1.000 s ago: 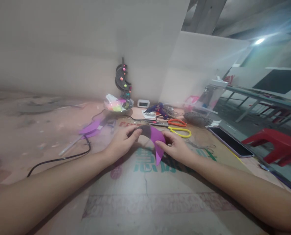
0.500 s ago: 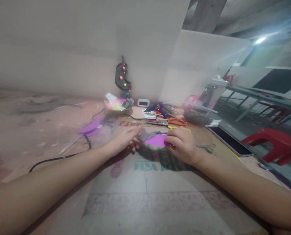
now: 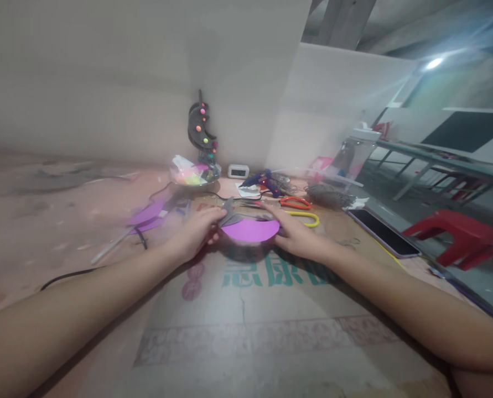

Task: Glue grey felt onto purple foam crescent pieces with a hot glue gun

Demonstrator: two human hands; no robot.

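Between my two hands is a purple crescent-shaped piece (image 3: 250,230), its curved lower edge toward me. A grey strip of felt-like material (image 3: 228,213) lies along its upper left end and sticks up there. My left hand (image 3: 200,231) pinches the left end, where grey and purple meet. At the right tip, my right hand (image 3: 294,232) grips the purple piece between thumb below and fingers above. Just behind lie yellow-handled scissors (image 3: 311,219) and orange-handled scissors (image 3: 296,202), blades partly hidden by my right hand.
Flattened cardboard (image 3: 213,342) covers the table in front of me. Behind stand a small white digital clock (image 3: 238,171), a blue glue gun (image 3: 266,182), a bowl (image 3: 194,177) and a grey crescent ornament (image 3: 200,127). A phone (image 3: 383,232) and bottle (image 3: 356,152) are right; another purple piece (image 3: 149,215) is left.
The purple piece has turned to show its whole crescent face. My right hand has opened from a curled grip to longer fingers at its right tip. The grey strip now stands up on the left.
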